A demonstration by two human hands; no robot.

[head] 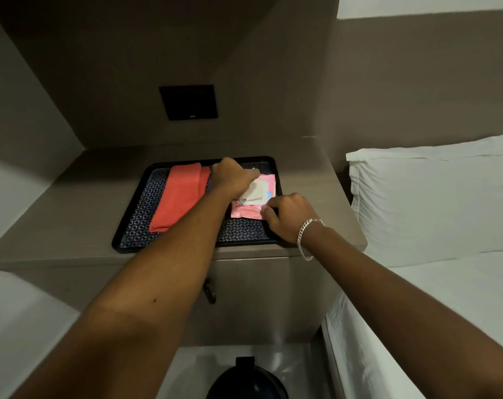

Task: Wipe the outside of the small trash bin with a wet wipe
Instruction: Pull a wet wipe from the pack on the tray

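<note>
A white-sheeted bed with a white pillow (pixel 434 203) was seen to the right of a grey-brown laminate counter (pixel 71 208), on which a black rectangular tray with a patterned liner (pixel 135 223) was set. The small dark round trash bin (pixel 247 381) was left on the floor below, untouched. A folded coral cloth (pixel 181 194) was laid on the tray beside a pink wet-wipe packet (pixel 246 211). The packet was pinned by the curled fingers of the right hand (pixel 287 217), while a white wipe (pixel 251 192) was gripped in the closed left hand (pixel 233 177).
</note>
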